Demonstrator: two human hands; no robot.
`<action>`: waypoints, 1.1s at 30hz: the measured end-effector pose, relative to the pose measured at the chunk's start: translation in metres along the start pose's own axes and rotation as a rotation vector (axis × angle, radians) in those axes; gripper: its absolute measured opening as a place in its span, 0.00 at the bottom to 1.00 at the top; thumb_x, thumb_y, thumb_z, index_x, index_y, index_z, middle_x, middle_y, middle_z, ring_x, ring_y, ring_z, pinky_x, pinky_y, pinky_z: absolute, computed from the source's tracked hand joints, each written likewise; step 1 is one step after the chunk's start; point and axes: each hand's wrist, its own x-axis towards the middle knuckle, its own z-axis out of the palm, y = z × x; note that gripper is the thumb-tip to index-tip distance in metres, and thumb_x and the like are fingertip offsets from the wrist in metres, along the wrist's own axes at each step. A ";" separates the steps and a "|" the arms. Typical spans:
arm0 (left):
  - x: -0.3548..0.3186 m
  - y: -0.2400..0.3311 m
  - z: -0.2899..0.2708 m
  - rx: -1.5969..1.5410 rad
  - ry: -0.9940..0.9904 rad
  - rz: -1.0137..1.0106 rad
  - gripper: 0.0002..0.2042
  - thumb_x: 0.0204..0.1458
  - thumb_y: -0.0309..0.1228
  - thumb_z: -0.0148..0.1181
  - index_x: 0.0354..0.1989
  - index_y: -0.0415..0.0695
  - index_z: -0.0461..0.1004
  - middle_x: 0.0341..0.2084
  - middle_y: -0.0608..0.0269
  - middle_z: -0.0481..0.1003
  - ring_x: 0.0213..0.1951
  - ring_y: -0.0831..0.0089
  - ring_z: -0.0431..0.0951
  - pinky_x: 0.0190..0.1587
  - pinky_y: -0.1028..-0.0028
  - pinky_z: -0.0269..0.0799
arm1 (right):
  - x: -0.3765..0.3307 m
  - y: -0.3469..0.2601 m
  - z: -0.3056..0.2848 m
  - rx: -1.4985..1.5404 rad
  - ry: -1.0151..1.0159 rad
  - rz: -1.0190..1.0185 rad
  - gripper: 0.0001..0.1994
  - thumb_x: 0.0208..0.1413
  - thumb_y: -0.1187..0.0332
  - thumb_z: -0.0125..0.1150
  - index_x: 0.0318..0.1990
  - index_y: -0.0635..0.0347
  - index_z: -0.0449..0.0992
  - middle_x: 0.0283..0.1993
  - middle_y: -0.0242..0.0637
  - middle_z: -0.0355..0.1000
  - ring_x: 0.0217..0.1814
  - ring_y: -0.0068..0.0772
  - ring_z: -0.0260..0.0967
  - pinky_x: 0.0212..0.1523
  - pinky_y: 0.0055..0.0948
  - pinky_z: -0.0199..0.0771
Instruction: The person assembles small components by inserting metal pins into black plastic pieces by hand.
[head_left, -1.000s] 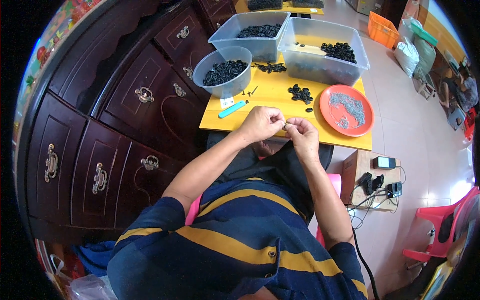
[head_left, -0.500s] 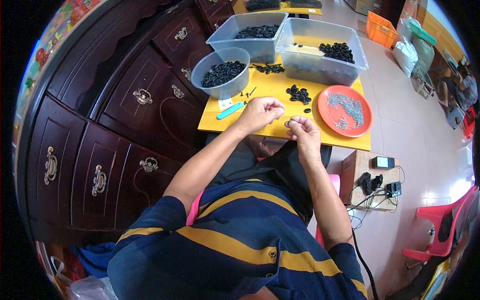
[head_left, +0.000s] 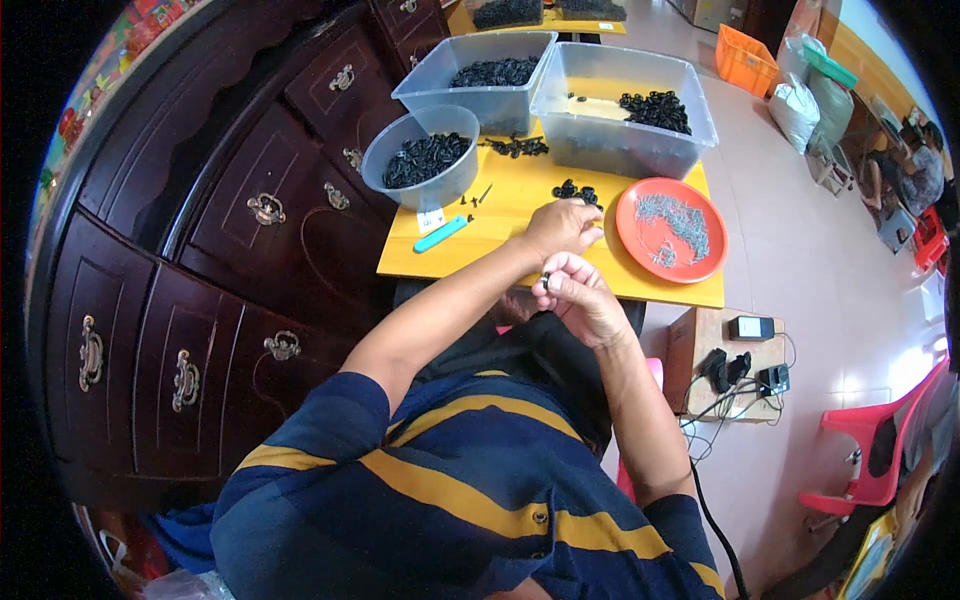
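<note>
My left hand reaches over the yellow table toward a small pile of black parts, fingers curled; whether it holds anything I cannot tell. My right hand sits near the table's front edge and pinches a small black part between its fingers. An orange plate with thin metal pieces lies just right of both hands. A round grey tub full of black parts stands at the left of the table.
Two clear plastic bins with black parts stand at the back of the table. A turquoise tool lies on the left. A dark wooden cabinet is at my left. A box with chargers and a red chair are on the right.
My left hand has moved away from the right hand, forward toward the small pile of black parts. My right hand has come back slightly toward me with the small part.
</note>
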 end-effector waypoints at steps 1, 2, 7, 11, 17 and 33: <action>0.001 -0.003 0.002 0.062 -0.020 0.024 0.10 0.50 0.39 0.63 0.36 0.50 0.81 0.32 0.59 0.78 0.36 0.58 0.80 0.39 0.59 0.76 | 0.002 0.000 0.003 -0.004 0.022 0.000 0.08 0.59 0.69 0.64 0.44 0.55 0.74 0.38 0.32 0.78 0.36 0.21 0.75 0.37 0.20 0.75; 0.002 -0.006 0.004 0.127 -0.039 0.049 0.09 0.50 0.39 0.61 0.36 0.51 0.81 0.32 0.59 0.77 0.37 0.57 0.80 0.39 0.58 0.76 | 0.002 0.000 0.005 -0.009 0.043 -0.002 0.08 0.59 0.69 0.63 0.44 0.55 0.74 0.38 0.32 0.78 0.36 0.21 0.75 0.37 0.20 0.76; -0.002 0.000 0.007 0.134 -0.067 -0.012 0.08 0.51 0.36 0.61 0.35 0.47 0.78 0.33 0.58 0.77 0.38 0.55 0.79 0.40 0.58 0.76 | 0.001 0.000 0.004 0.006 0.032 0.020 0.08 0.60 0.71 0.63 0.45 0.58 0.74 0.39 0.34 0.77 0.42 0.24 0.76 0.43 0.24 0.78; -0.018 -0.012 0.003 0.135 -0.086 -0.041 0.09 0.49 0.34 0.62 0.36 0.45 0.75 0.33 0.55 0.76 0.39 0.54 0.78 0.40 0.58 0.74 | 0.004 0.003 0.006 0.047 0.033 0.013 0.08 0.59 0.72 0.62 0.45 0.58 0.74 0.39 0.35 0.77 0.39 0.24 0.76 0.42 0.24 0.78; -0.069 0.019 -0.037 -0.400 -0.026 -0.102 0.07 0.51 0.28 0.63 0.37 0.42 0.77 0.29 0.56 0.79 0.31 0.65 0.79 0.34 0.69 0.73 | 0.006 0.000 -0.007 0.168 0.288 -0.262 0.09 0.59 0.71 0.62 0.46 0.54 0.73 0.38 0.32 0.76 0.35 0.21 0.73 0.40 0.23 0.76; -0.124 0.085 -0.038 -0.532 0.103 -0.133 0.05 0.52 0.23 0.64 0.37 0.39 0.77 0.24 0.66 0.76 0.26 0.82 0.75 0.31 0.77 0.71 | 0.012 0.014 -0.011 0.140 0.521 -0.282 0.11 0.59 0.72 0.61 0.49 0.55 0.70 0.43 0.36 0.75 0.39 0.24 0.72 0.43 0.23 0.77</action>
